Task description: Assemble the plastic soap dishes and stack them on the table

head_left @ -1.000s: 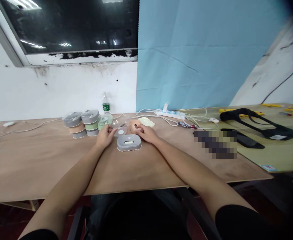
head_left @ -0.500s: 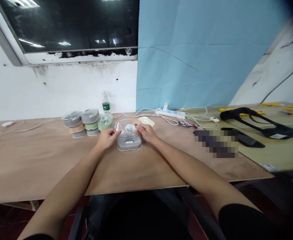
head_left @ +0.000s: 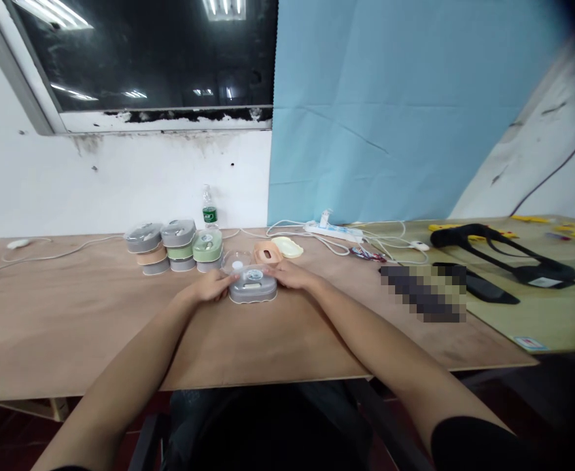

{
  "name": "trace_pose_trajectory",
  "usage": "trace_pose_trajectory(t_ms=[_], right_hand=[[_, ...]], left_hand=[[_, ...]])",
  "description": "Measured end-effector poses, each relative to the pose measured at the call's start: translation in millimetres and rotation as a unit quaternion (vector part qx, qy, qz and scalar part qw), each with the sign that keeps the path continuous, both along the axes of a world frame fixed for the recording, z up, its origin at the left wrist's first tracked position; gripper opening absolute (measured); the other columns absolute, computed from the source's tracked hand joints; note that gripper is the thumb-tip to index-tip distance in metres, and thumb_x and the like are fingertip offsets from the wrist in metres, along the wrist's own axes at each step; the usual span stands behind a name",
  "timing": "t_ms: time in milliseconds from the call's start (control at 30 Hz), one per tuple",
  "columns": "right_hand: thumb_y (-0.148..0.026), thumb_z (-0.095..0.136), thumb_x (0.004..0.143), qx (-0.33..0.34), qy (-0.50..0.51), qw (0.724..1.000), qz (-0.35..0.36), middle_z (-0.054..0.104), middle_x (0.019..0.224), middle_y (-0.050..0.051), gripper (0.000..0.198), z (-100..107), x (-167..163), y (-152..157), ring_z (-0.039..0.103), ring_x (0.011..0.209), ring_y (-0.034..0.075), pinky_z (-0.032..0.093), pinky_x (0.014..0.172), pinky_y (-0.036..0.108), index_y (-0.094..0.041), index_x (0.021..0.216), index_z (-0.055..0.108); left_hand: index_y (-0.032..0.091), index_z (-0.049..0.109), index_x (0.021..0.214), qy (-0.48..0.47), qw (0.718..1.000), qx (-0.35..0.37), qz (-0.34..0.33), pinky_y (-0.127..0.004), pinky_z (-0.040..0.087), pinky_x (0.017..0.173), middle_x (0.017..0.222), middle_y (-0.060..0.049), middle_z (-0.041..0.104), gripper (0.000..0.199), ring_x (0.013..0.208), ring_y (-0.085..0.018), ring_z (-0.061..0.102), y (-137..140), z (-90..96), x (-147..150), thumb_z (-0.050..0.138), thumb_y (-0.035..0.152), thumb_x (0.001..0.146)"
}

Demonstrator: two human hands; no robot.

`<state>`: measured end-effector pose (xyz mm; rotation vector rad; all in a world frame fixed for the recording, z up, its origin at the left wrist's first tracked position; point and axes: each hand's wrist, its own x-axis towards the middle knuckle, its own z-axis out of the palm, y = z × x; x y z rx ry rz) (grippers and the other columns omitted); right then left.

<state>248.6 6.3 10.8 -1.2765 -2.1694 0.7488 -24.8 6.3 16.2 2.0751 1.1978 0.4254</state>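
Observation:
In front of me a grey soap-dish-like box (head_left: 252, 294) sits on the table with a clear plastic lid (head_left: 254, 275) over its top. A round printed sticker shows on the lid. My left hand (head_left: 213, 286) grips the left side, thumb on the lid's edge and fingers curled below. From the right, my right hand (head_left: 290, 273) holds the other side, its fingertips partly hidden. Just behind stands another clear plastic piece (head_left: 238, 260), next to a peach tray (head_left: 267, 252) with an oval slot and a cream-coloured piece (head_left: 288, 246).
Stacked lidded boxes (head_left: 176, 239) in grey, green and peach stand at the back left, before a water bottle (head_left: 209, 208). A power strip (head_left: 333, 229) with tangled white cables lies along the wall. A black frame-like object (head_left: 507, 252) rests at the right.
Both hands have lowered the clear lid from a raised, tilted position behind the grey box down onto it. The peach tray is now uncovered. The view has tilted slightly.

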Motion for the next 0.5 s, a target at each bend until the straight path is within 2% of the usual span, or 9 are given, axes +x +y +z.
trace_pose_trajectory(t_ms=[67, 200, 367, 500], right_hand=[[-0.073, 0.039, 0.080, -0.023, -0.015, 1.000, -0.003, 0.053, 0.050, -0.001, 0.065, -1.3, -0.4, 0.9, 0.049, 0.053, 0.012, 0.039, 0.053, 0.023, -0.014, 0.071, 0.065], [-0.074, 0.034, 0.082, -0.077, -0.033, 0.996, -0.022, 0.047, 0.042, -0.002, 0.067, -1.7, -1.9, 1.1, 0.045, 0.041, 0.010, 0.035, 0.043, 0.020, -0.015, 0.061, 0.058], [-0.075, 0.040, 0.079, -0.143, -0.019, 0.989, -0.039, 0.054, 0.046, 0.000, 0.065, 1.3, 0.1, 2.6, 0.045, 0.036, 0.007, 0.031, 0.034, 0.018, -0.014, 0.064, 0.058], [-0.075, 0.044, 0.078, -0.173, -0.020, 0.984, -0.029, 0.056, 0.046, 0.001, 0.065, 3.2, 3.6, 4.5, 0.042, 0.031, 0.006, 0.029, 0.030, 0.018, -0.014, 0.059, 0.055]], left_hand=[[0.017, 0.053, 0.047, 0.007, 1.000, -0.018, -0.003, -0.024, 0.035, 0.041, 0.037, -0.001, 0.048, 0.070, 0.034, -0.011, 0.044, 2.4, -3.2, -0.8, 0.033, 0.076, 0.079], [0.017, 0.053, 0.048, 0.005, 1.000, -0.019, 0.004, -0.024, 0.035, 0.040, 0.038, -0.002, 0.048, 0.071, 0.034, -0.011, 0.044, 3.2, -4.1, -1.2, 0.033, 0.077, 0.078], [0.017, 0.053, 0.049, 0.004, 1.000, -0.015, 0.004, -0.025, 0.034, 0.041, 0.040, -0.002, 0.050, 0.068, 0.036, -0.012, 0.045, -0.5, -1.5, 0.0, 0.036, 0.077, 0.077], [0.017, 0.054, 0.049, 0.008, 1.000, 0.000, -0.010, -0.025, 0.035, 0.043, 0.041, -0.003, 0.051, 0.069, 0.037, -0.012, 0.045, -1.5, -1.3, -0.6, 0.034, 0.077, 0.078]])
